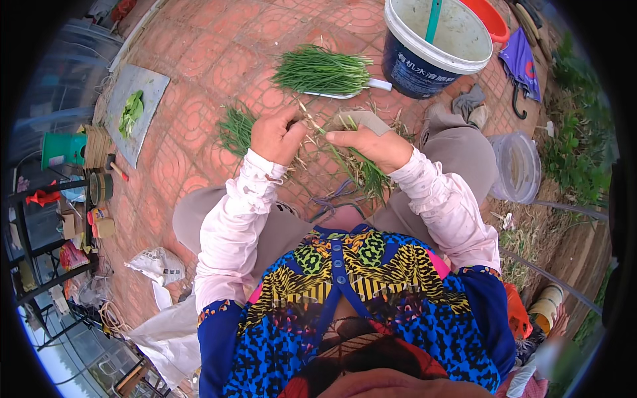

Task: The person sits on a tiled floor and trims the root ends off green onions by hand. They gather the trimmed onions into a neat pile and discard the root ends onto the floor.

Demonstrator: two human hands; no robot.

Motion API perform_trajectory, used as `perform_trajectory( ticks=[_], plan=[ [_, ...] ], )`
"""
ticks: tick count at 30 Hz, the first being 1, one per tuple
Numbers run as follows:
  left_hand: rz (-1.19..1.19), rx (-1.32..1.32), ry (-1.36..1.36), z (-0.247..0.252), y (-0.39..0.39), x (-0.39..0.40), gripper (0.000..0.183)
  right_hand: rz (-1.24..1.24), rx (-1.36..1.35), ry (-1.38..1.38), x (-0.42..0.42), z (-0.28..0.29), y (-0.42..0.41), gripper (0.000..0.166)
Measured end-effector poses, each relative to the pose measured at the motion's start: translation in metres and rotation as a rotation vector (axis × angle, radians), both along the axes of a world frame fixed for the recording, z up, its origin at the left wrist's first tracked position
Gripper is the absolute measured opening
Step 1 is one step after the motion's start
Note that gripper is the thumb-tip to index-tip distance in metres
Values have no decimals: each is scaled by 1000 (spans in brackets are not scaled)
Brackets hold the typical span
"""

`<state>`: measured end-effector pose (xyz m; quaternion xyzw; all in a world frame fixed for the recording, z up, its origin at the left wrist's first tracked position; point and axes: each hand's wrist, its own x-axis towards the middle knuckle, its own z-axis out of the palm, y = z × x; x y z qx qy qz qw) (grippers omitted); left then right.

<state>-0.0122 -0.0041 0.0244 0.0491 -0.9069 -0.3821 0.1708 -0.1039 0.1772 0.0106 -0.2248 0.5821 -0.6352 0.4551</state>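
Note:
My right hand [371, 144] grips a few thin green chive-like stalks [366, 166], their leaves hanging down past the palm. A pale stalk end [309, 117] sticks out towards my left hand [278, 133]. That hand is curled, thumb against forefinger, right beside the pale end; whether it pinches anything is hidden. A loose green bunch [238, 128] lies on the paving beyond my left hand. Farther out, a larger neat bunch of chives [323, 69] rests on a white tray-like holder [380, 84] with a handle. Dry straw-coloured scraps [398, 127] are strewn below and around both hands.
A dark blue bucket [418, 69] with printed writing holds a green stick [433, 22]; a red basin [490, 20] stands behind. At right are a purple umbrella [520, 64] and a clear tub [517, 166]. Leaves [132, 112] lie on a grey board [149, 94], near a hammer [117, 166].

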Motion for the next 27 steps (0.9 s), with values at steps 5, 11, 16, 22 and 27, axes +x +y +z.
perform_trajectory(
  ticks=[5,11,16,22,27],
  plan=[
    [169,-90,-38,-4,-16,-3,17,67,92,-34,0,23,11,16],
    [259,-173,-247,-25,-46,-11,17,89,76,-56,-3,37,25,13],
    [-6,195,-473,-37,-24,-9,17,-76,133,695,-3,17,31,21],
    [-9,1043,-370,-15,14,-6,18,-157,116,684,11,26,26,17],
    [-11,1001,-369,-11,19,-11,17,-162,123,911,9,21,23,14]
  ],
)
